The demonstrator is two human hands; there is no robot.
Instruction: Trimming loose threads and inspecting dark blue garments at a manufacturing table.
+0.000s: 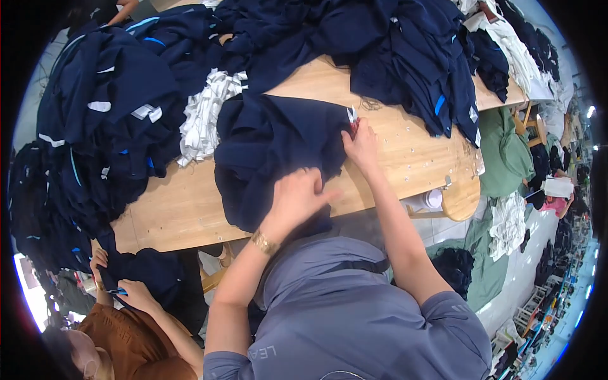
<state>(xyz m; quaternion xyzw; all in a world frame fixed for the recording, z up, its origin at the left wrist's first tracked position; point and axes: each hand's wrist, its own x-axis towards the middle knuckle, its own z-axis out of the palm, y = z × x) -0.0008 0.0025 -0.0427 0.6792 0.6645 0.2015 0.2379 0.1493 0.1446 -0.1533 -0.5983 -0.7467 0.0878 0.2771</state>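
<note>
A dark navy garment lies bunched on the wooden table in front of me, its lower part hanging over the near edge. My right hand is closed around small red-handled thread snips, their blades pointing away from me beside the garment's right edge. Over the near part of the cloth is my left hand, open, with the thumb out to the right; whether it presses on the cloth I cannot tell. A gold band circles my left wrist.
Heaps of navy garments cover the table's left, with another navy pile at the far right. White ribbed pieces lie between. At lower left a co-worker in a brown top holds blue-handled snips. A wooden stool stands right.
</note>
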